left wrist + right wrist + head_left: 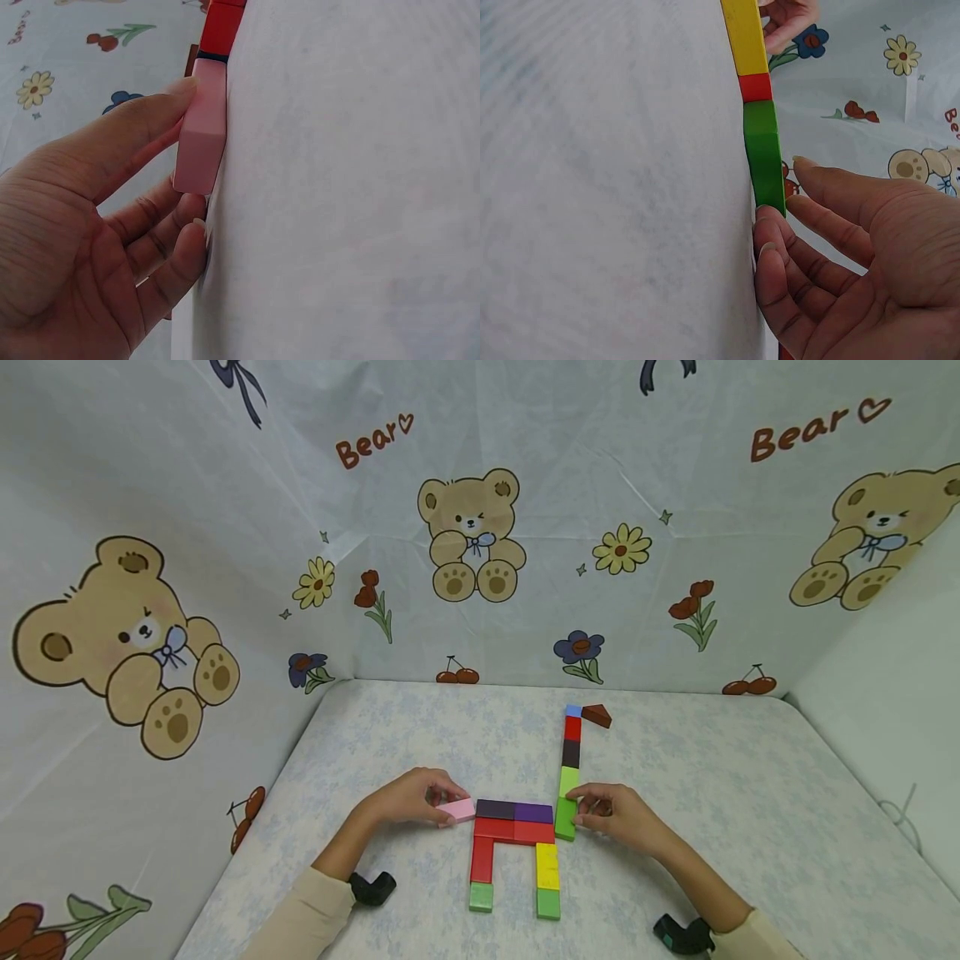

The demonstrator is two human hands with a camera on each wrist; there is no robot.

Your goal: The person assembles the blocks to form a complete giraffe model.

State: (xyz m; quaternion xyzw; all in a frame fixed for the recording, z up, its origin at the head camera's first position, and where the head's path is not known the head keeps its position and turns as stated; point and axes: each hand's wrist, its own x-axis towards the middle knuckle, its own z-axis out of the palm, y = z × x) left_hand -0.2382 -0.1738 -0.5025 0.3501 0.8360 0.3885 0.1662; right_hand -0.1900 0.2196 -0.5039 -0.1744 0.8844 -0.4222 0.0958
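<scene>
My left hand (416, 795) pinches a pink block (457, 811) between thumb and fingers, low over the table. In the left wrist view the pink block (202, 124) lies close to the surface, its far end near a dark block. On the right, my right hand (618, 814) touches the right side of a green block (566, 820) with loosely bent fingers. The right wrist view shows fingertips against that green block's (765, 154) near end, the thumb standing apart. Between the hands, a dark block (496, 810) and a purple block (533, 812) lie above two red blocks (513, 830).
Below the red row, one leg is a red block (482, 860) over green, the other a yellow block (547, 866) over green. Light green (569, 781), black, red and blue blocks run upward, with a brown wedge (597, 716) beside the top. A bear-printed sheet (472, 643) stands behind.
</scene>
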